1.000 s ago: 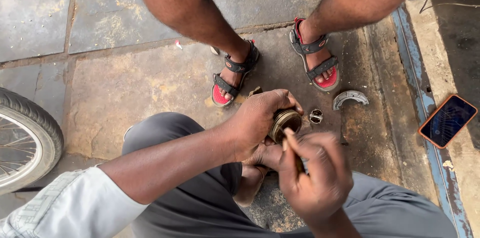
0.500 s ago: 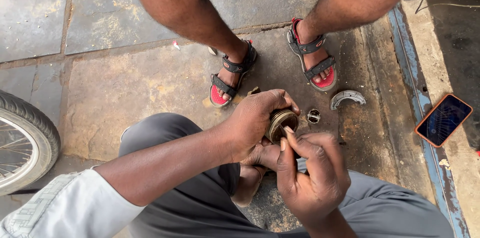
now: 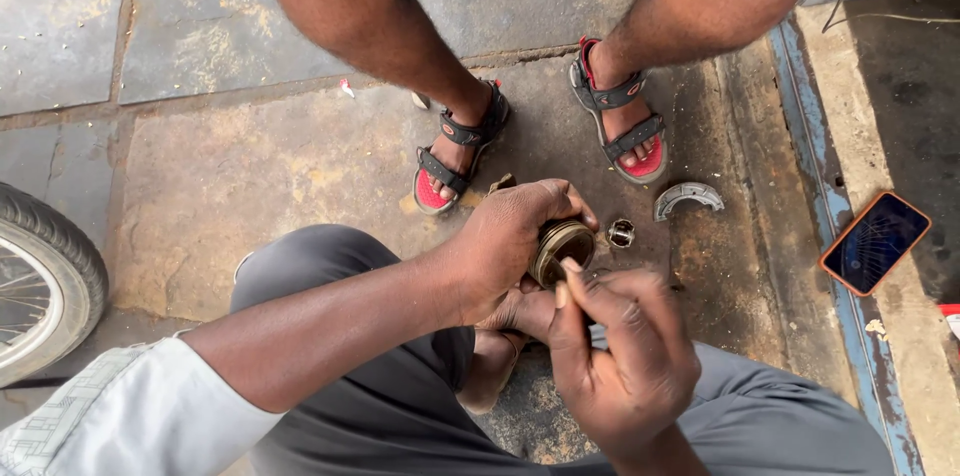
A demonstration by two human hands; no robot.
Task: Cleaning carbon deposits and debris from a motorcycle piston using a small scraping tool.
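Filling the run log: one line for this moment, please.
left hand: grips round metal part | right hand: fingertips at part's rim | floor: small fitting, curved metal piece, phone

I have a single view, from the camera worn on the head, and it looks steeply down over the person's own knees at the paved ground. It sits close: the left hand (image 3: pixel 515 236) and right hand (image 3: pixel 620 356) fill the lower middle, near the lens. The far edge at the top takes in another person's legs and sandals (image 3: pixel 455 151), facing the wearer. A wheel (image 3: pixel 40 281) cuts the left border, a phone (image 3: pixel 875 241) the right.
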